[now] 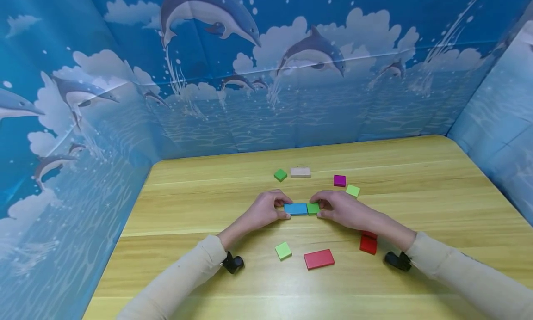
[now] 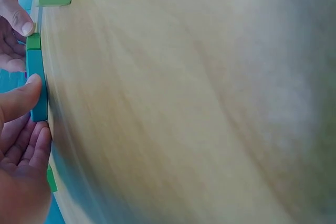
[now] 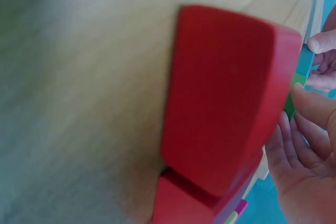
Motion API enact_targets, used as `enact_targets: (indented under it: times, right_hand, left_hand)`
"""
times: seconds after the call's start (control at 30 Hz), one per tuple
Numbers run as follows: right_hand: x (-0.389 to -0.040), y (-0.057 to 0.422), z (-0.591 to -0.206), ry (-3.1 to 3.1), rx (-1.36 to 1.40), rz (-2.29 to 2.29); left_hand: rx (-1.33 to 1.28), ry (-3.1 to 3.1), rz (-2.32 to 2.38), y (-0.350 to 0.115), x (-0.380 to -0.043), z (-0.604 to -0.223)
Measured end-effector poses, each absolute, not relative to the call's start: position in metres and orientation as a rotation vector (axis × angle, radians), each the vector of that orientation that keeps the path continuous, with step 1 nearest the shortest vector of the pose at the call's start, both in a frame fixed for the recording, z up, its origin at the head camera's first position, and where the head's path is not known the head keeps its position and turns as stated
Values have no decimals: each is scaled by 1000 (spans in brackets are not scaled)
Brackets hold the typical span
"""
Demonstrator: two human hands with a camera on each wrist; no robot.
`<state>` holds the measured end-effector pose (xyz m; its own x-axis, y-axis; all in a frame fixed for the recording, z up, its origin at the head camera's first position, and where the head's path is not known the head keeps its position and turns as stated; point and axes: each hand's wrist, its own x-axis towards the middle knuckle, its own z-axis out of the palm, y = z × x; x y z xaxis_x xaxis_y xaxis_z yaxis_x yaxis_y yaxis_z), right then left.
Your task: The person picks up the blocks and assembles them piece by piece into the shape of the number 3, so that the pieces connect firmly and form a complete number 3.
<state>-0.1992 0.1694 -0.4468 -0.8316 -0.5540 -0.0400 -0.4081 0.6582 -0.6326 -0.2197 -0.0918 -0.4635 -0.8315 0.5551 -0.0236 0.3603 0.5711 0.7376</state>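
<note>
In the head view, a blue rectangular block (image 1: 295, 209) and a green square block (image 1: 313, 209) lie end to end on the table, touching or nearly so. My left hand (image 1: 266, 208) pinches the blue block at its left end, thumb on the near side and fingers on the far side. With thumb and fingers, my right hand (image 1: 342, 209) pinches the green block at its right end. The left wrist view shows the left thumb (image 2: 23, 98) against the blue block. In the right wrist view the right thumb (image 3: 310, 103) touches the green block.
Behind the hands lie a green block (image 1: 281, 175), a pale block (image 1: 300, 172), a magenta block (image 1: 339, 180) and a yellow-green block (image 1: 352, 190). Nearer are a light green block (image 1: 283, 251), a red rectangular block (image 1: 319, 259) and a red block (image 1: 368, 245) beside another, partly hidden by the right forearm.
</note>
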Motion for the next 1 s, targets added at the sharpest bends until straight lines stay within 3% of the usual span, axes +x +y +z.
enact_targets:
  times: [1.0]
  right_hand:
    - [-198,168,-448,2675,-780,-919]
  left_hand:
    - [759,2561,1159,-91,-217,-466]
